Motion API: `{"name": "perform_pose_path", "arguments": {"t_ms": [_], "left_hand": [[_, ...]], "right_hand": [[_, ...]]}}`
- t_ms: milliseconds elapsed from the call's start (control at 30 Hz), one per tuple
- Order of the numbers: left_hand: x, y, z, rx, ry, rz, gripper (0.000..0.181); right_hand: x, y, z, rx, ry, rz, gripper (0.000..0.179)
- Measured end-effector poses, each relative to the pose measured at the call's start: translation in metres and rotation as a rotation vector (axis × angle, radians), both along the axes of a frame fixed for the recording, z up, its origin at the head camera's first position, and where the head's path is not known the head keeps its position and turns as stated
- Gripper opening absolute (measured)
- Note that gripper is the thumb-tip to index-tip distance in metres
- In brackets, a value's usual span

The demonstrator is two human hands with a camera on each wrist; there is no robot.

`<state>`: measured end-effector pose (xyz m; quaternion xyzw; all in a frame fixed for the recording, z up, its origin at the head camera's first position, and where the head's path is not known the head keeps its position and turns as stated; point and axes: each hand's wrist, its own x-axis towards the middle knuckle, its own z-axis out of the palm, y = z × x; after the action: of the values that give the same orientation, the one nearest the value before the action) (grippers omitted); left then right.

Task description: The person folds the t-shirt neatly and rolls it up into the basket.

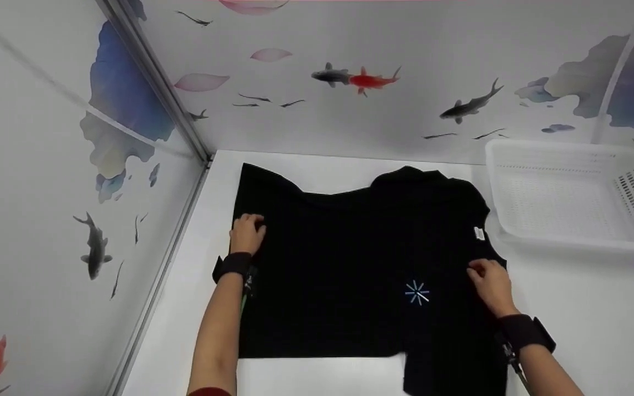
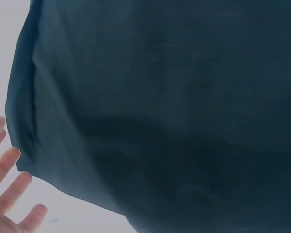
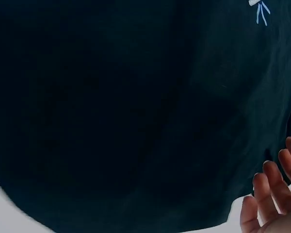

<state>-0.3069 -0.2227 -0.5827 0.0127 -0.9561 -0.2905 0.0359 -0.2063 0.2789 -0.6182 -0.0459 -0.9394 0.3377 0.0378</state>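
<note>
White basket [image 1: 581, 242] stands beside black shirt [image 1: 339, 275]; left hand [image 1: 247, 234] and right hand [image 1: 494, 285] loose-fingered

A person's left hand [image 1: 247, 233] is lying over the left edge of a black shirt [image 1: 328, 275] that is spreading across a white table [image 1: 586, 297], while the right hand [image 1: 492, 285] is lying over the garment's right side, just below a small white label [image 1: 479, 234]. A pale blue starburst [image 1: 417, 293] is marking the dark cloth between the hands. A white plastic basket [image 1: 573, 241] is sitting at far right, and painted fish [image 1: 471, 105] are decorating the pale walls [image 1: 405, 33] beyond.
</note>
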Motion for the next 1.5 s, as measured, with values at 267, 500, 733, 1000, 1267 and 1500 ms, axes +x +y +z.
{"name": "perform_pose_path", "arguments": {"t_ms": [267,500,733,1000,1267,1500], "left_hand": [[-0.026,0.020,0.020,-0.205,0.077,-0.117,0.027],[-0.028,0.027,0.027,-0.368,0.041,-0.226,0.032],[-0.025,0.030,0.033,-0.464,-0.087,-0.254,0.040],[-0.022,0.045,0.040,-0.534,-0.275,-0.330,0.053],[-0.018,0.051,0.037,-0.590,-0.215,-0.362,0.039],[-0.019,0.043,0.031,-0.663,0.035,-0.235,0.018]], "right_hand": [[-0.024,-0.003,0.016,0.015,0.008,0.086,0.023],[-0.042,-0.007,0.034,0.056,-0.020,0.112,0.031],[-0.062,-0.005,0.058,0.005,-0.106,0.081,0.043],[-0.082,0.007,0.076,-0.077,-0.271,0.154,0.059],[-0.091,0.012,0.082,-0.108,-0.364,0.137,0.062],[-0.097,0.004,0.078,0.026,-0.266,-0.040,0.052]]}}
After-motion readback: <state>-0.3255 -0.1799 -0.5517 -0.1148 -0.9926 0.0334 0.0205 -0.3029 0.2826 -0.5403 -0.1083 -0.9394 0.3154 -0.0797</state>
